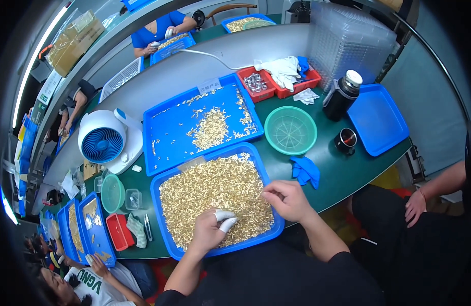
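Observation:
A blue tray [157,214] right in front of me is filled with small gold-coloured metal pieces [210,191]. My left hand [211,230] rests over the near part of the heap, white finger cots on its thumb and a finger. Those two fingertips are drawn close together at the pieces; whatever is between them is too small to make out. At the tray's right rim is my right hand [288,200], bare, its thumb and forefinger pinched together. I cannot see what, if anything, they hold.
Behind lies a larger blue tray [169,130] with scattered gold pieces. Around it stand a white fan [105,140], a green sieve [290,130], red bins [256,84], a black flask [341,97], a cup [345,140] and a blue cloth [305,172]. Another person sits close at right.

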`<state>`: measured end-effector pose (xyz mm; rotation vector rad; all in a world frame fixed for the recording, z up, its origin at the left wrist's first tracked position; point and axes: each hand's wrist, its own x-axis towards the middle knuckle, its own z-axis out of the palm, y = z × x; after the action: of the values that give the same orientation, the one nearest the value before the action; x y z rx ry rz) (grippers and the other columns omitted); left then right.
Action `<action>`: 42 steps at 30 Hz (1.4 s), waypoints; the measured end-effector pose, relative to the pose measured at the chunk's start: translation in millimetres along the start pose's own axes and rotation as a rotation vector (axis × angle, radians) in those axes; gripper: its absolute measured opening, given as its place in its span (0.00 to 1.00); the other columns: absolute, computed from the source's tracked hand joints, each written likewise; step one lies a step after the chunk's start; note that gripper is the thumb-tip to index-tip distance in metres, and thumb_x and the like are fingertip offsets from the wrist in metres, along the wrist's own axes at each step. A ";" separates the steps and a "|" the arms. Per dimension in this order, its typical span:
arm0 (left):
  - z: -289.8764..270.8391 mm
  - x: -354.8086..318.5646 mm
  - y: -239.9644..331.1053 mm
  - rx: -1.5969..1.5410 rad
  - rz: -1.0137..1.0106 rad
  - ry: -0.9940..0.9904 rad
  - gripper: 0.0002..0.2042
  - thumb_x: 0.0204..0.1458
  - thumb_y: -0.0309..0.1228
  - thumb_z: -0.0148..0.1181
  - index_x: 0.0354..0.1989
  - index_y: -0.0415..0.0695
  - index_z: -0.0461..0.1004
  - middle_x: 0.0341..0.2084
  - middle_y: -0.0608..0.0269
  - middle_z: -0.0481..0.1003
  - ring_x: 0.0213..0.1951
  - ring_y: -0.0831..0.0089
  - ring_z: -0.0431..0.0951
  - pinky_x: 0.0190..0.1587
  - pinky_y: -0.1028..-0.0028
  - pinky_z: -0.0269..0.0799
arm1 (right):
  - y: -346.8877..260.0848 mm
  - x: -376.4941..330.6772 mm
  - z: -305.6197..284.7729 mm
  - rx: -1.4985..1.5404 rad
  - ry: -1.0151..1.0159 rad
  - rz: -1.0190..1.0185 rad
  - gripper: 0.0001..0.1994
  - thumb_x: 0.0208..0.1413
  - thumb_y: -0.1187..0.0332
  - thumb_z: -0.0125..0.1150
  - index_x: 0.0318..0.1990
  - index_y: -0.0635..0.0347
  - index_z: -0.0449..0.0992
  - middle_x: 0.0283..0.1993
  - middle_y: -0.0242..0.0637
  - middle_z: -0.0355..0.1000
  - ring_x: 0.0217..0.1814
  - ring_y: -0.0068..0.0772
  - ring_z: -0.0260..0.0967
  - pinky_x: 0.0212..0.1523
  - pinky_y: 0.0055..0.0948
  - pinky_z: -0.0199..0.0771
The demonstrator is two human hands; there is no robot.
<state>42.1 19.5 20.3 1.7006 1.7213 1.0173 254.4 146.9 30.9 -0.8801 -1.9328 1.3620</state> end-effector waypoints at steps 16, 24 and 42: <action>-3.6 -10.0 -6.1 0.212 0.260 -0.066 0.08 0.43 0.29 0.66 0.32 0.46 0.77 0.23 0.63 0.74 0.29 0.63 0.74 0.31 0.67 0.70 | 8.4 -7.5 57.4 -0.018 -0.326 -0.220 0.02 0.47 0.76 0.60 0.26 0.65 0.75 0.22 0.41 0.71 0.21 0.36 0.69 0.23 0.29 0.66; -23.4 -22.7 -22.0 0.563 -0.143 0.214 0.12 0.48 0.34 0.61 0.40 0.43 0.74 0.32 0.57 0.71 0.38 0.57 0.71 0.41 0.63 0.69 | 46.0 -10.5 58.0 0.313 -0.088 0.187 0.08 0.58 0.73 0.54 0.27 0.64 0.72 0.20 0.30 0.69 0.20 0.14 0.63 0.21 0.14 0.63; -18.7 -24.9 -20.5 -0.356 -0.347 0.200 0.05 0.52 0.24 0.60 0.36 0.40 0.76 0.32 0.59 0.78 0.34 0.74 0.78 0.38 0.76 0.72 | 35.6 -5.3 85.7 0.486 -0.099 0.223 0.06 0.59 0.71 0.55 0.31 0.62 0.70 0.22 0.30 0.69 0.20 0.15 0.62 0.21 0.15 0.61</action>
<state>17.0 -6.6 11.4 1.0661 1.7498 1.2664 196.4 104.6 -28.0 -0.8099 -1.4945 1.9307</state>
